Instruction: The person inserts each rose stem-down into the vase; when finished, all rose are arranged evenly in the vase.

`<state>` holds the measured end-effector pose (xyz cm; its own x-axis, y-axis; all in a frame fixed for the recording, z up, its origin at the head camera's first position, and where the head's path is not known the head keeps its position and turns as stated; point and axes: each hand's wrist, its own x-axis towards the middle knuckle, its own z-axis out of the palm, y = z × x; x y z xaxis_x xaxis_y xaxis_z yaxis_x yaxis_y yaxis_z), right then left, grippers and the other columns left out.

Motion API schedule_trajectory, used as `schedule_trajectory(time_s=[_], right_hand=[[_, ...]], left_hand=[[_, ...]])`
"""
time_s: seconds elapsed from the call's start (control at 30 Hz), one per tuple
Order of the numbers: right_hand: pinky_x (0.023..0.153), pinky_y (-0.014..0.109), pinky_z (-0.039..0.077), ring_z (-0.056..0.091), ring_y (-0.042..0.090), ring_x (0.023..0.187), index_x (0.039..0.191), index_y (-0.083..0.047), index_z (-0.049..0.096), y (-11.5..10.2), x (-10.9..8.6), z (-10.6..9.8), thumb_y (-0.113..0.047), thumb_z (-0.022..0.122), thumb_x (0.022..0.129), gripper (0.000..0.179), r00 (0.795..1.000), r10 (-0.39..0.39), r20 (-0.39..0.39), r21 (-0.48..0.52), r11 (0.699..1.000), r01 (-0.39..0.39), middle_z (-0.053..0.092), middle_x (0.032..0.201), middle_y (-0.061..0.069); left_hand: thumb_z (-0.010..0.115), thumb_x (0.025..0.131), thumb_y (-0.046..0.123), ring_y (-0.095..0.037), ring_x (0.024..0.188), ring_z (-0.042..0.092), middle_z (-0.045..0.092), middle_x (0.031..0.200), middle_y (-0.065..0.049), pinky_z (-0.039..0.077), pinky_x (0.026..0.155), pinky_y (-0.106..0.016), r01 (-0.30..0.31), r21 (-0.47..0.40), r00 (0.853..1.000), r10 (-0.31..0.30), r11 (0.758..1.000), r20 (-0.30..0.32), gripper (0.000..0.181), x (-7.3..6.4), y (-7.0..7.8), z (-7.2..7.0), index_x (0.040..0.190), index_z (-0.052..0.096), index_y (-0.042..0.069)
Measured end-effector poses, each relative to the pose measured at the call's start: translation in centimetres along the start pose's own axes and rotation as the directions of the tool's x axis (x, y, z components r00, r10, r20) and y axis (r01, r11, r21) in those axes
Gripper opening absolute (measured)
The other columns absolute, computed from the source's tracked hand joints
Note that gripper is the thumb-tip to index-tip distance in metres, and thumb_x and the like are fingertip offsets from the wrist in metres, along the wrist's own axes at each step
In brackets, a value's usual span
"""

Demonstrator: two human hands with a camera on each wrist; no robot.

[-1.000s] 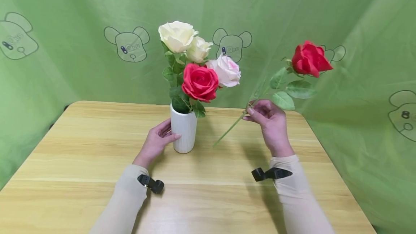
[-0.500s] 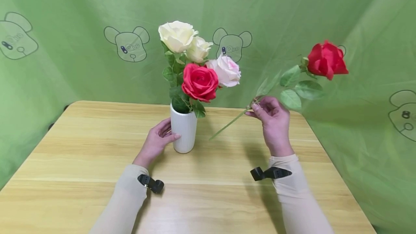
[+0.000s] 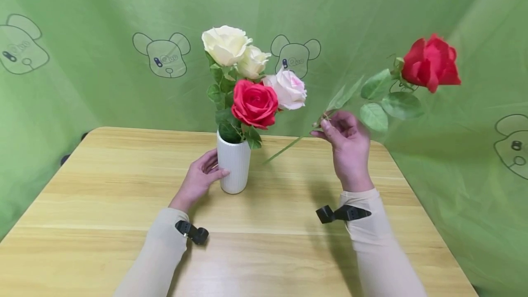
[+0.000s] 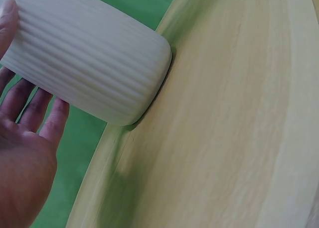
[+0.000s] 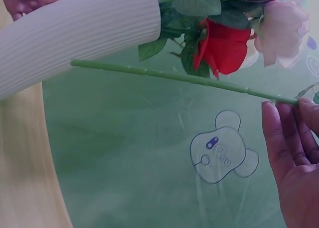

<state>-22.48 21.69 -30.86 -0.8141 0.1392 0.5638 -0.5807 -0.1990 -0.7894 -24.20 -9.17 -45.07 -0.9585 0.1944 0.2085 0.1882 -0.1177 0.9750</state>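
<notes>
A white ribbed vase (image 3: 233, 168) stands upright on the table, holding several roses: cream ones (image 3: 226, 46), a pale pink one (image 3: 288, 89) and red (image 3: 255, 104). My left hand (image 3: 199, 178) grips the vase from its left side, thumb (image 4: 7, 24) on the front and fingers (image 4: 35, 108) behind. To the right of the vase, my right hand (image 3: 348, 150) pinches the green stem of a single red rose (image 3: 431, 64) between thumb and fingertips. This rose leans right, its bloom up and its bare stem end (image 5: 75, 62) pointing at the vase, overlapping it in the right wrist view.
The wooden table (image 3: 264, 260) has its far edge just behind the vase. A green curtain (image 3: 103, 81) with printed bear heads hangs around the back and sides. Each sleeved wrist wears a small black camera (image 3: 344, 213).
My right hand has risen slightly with the rose; its bloom has swung right and up, and its stem end has lifted from the lower position. The left hand stays on the vase.
</notes>
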Motion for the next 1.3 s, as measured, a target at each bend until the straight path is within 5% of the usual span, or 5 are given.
schedule_trajectory(time_s=[0.37, 0.93, 1.17, 1.3], right_hand=[[0.074, 0.038, 0.061, 0.064, 0.027, 0.082, 0.101, 0.01, 0.06, -1.4, 1.2, 1.1, 0.013, 0.063, 0.088, 0.014, 0.997, -0.034, -0.073, 0.181, 0.982, 0.047, 0.06, 0.1, 0.023], [0.067, 0.037, 0.062, 0.066, 0.027, 0.076, 0.102, 0.013, 0.06, -3.0, 2.8, 2.7, 0.015, 0.065, 0.086, 0.017, 0.983, -0.106, -0.147, 0.293, 0.945, 0.145, 0.061, 0.096, 0.023], [0.069, 0.041, 0.061, 0.066, 0.032, 0.078, 0.103, 0.015, 0.056, -3.4, 3.0, 3.0, 0.014, 0.069, 0.082, 0.024, 0.984, -0.071, -0.164, 0.392, 0.91, 0.131, 0.061, 0.095, 0.025], [0.071, 0.04, 0.061, 0.067, 0.029, 0.079, 0.101, 0.011, 0.059, -3.2, 2.8, 3.2, 0.013, 0.066, 0.085, 0.017, 0.985, -0.1, -0.144, 0.335, 0.931, 0.144, 0.063, 0.094, 0.021]], left_hand=[[0.073, 0.085, -0.002, -0.03, 0.133, 0.044, 0.043, 0.148, -0.02, 0.041, 0.107, -0.03, 0.018, 0.014, 1.0, -0.018, 1.0, 0.0, 0.069, 0.1, -0.1, 0.0, 0.146, 0.04, -0.002], [0.073, 0.085, -0.001, -0.03, 0.133, 0.044, 0.043, 0.148, -0.02, 0.041, 0.107, -0.029, 0.016, 0.026, 1.0, -0.016, 1.0, 0.001, 0.069, 0.1, 0.0, -0.1, 0.146, 0.04, -0.002], [0.073, 0.085, -0.003, -0.031, 0.132, 0.044, 0.043, 0.147, -0.021, 0.042, 0.106, -0.029, 0.006, 0.021, 1.0, -0.006, 1.0, 0.005, 0.069, 0.2, -0.1, -0.1, 0.146, 0.04, -0.003], [0.073, 0.085, -0.003, -0.03, 0.132, 0.045, 0.044, 0.147, -0.02, 0.042, 0.106, -0.029, 0.005, 0.015, 1.0, -0.005, 1.0, 0.005, 0.069, 0.2, -0.1, -0.1, 0.145, 0.04, -0.002]])
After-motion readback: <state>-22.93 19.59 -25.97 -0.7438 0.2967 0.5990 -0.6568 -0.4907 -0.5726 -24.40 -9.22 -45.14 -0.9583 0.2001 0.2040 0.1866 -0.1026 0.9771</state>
